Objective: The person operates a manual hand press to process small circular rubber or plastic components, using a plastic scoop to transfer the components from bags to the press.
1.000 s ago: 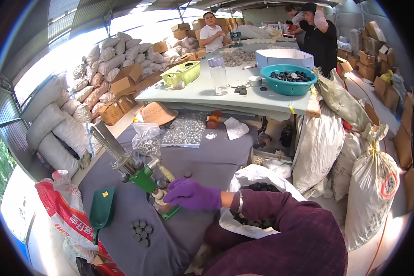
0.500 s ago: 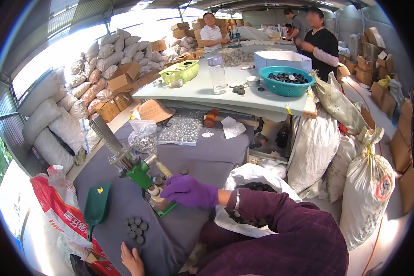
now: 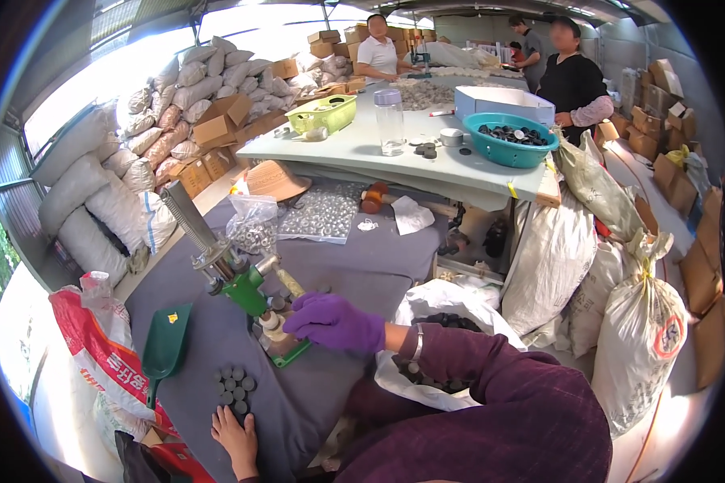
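Note:
My right hand [image 3: 334,324], in a purple glove, is beside the lower part of a green hand press [image 3: 246,295]. Its fingers are bent together at the pale round die [image 3: 272,322]; what they hold, if anything, is hidden. The press's pale lever handle [image 3: 288,281] points down toward the glove. On the grey cloth [image 3: 338,266], a cluster of dark round pieces [image 3: 235,385] lies left of the press. My bare left hand [image 3: 236,439] rests at the near edge of that cluster, fingers stretched out and touching or almost touching the nearest pieces.
A green scoop [image 3: 167,342] lies left of the pieces. Behind the press are bags of metal rings [image 3: 321,212] and a mallet [image 3: 373,198]. A white sack [image 3: 499,322] of dark pieces stands at my right. The far table [image 3: 338,153] carries a teal basin [image 3: 514,153]; people stand beyond.
My left hand has moved forward to the cluster of dark pieces. My right hand stays by the press, with little visible movement. A person in black at the far table has lowered their arms.

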The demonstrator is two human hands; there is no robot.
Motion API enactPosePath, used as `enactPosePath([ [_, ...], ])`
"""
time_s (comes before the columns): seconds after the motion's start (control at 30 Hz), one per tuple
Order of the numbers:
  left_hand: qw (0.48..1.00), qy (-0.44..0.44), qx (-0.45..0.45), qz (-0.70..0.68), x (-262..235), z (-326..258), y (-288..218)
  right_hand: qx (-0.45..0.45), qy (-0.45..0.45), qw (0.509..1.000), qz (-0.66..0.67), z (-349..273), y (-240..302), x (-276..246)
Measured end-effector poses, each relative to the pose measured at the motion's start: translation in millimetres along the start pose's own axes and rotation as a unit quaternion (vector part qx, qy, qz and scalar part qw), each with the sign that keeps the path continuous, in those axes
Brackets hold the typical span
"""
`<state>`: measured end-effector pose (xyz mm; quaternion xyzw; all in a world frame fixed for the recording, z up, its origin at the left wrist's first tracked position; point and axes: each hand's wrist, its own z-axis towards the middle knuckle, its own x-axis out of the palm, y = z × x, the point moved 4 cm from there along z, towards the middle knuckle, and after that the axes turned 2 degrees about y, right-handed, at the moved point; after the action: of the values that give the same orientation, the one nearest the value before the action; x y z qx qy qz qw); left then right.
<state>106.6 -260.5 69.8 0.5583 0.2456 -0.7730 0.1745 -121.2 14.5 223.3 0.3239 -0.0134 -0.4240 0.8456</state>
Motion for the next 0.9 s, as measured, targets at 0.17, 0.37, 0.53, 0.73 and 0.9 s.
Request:
enactPosePath([
  [0.17, 1.0, -0.019, -0.006, 0.021, 4.2, 1.3, -3.4, -0.021, -0.004, 1.0, -0.018, -1.0, -4.9, -0.2],
  [0.37, 0.997, -0.065, -0.014, -0.036, -7.9, -1.2, -14.4, 0.019, 0.007, 1.0, -0.017, -3.2, -6.8, 1.0],
  [0.53, 1.0, -0.014, 0.006, 0.015, -2.4, 1.0, -14.6, 0.043, 0.019, 0.999, -0.022, -5.3, -10.7, 2.1],
  [0.73, 0.999, -0.025, 0.019, 0.016, -2.2, 0.1, -15.0, 0.055, 0.018, 0.998, 0.007, -5.3, -10.6, 1.4],
  [0.9, 0.999, -0.031, 0.018, 0.021, -3.8, -0.1, -16.8, 0.011, -0.008, 1.0, 0.004, -0.9, -0.2, 0.7],
])
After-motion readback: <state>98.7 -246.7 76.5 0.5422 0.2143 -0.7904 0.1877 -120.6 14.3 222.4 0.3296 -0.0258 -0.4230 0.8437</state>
